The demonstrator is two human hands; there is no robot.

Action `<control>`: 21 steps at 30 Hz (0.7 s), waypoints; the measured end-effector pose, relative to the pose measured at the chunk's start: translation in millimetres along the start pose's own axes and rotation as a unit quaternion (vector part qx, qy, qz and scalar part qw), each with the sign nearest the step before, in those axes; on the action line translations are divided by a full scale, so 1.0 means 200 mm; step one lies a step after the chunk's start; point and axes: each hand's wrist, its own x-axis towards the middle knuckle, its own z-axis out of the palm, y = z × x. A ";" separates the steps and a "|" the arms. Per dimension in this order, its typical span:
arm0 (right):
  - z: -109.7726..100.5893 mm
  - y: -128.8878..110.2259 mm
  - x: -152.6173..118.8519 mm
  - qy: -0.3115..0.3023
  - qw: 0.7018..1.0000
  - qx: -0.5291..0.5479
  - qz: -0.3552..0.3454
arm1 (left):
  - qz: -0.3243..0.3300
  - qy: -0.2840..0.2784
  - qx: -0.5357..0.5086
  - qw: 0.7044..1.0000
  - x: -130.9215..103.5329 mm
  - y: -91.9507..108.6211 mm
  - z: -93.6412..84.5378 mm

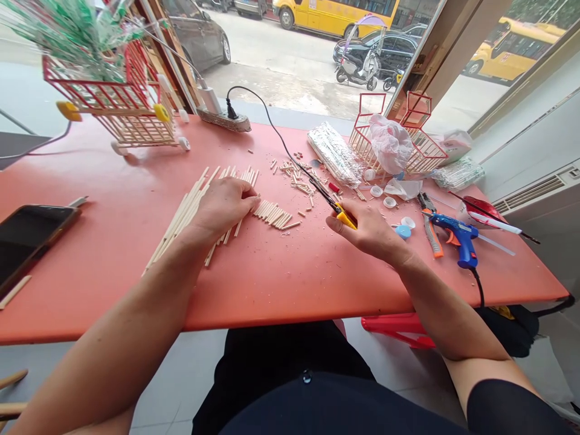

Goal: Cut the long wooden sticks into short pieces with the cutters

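Observation:
My left hand (229,204) is over the long wooden sticks (181,211), its thumb and fingertips pinched together at the left end of a row of short cut sticks (273,214). Whatever may be between those fingertips is too small to make out. My right hand (369,229) is closed around the yellow handles of a cutting tool (345,217), whose dark jaws point up and left. Behind the row, many small stick pieces (296,178) lie scattered on the pink table (281,284).
A red-edged stick cart (104,103) stands at the back left, a phone (34,241) at the left edge. A power strip (226,119) and cable lie behind. At right are another stick cart (423,154), pliers (431,226), a blue glue gun (460,235) and bottle caps (403,231).

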 end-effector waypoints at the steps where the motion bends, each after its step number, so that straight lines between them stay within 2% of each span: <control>1: 0.00 0.00 0.00 0.001 1.000 0.001 0.001 | 0.000 -0.003 0.009 1.000 0.00 0.00 0.00; 10: -0.03 0.01 0.00 0.039 0.999 0.010 0.002 | -0.006 -0.008 0.055 0.998 0.00 0.02 0.00; 16: -0.04 0.01 0.00 0.049 0.999 0.016 0.014 | -0.016 -0.018 0.032 0.999 -0.01 0.02 0.01; 21: -0.04 0.01 0.00 0.044 0.999 0.013 0.015 | -0.010 -0.002 0.003 1.000 -0.02 0.03 0.01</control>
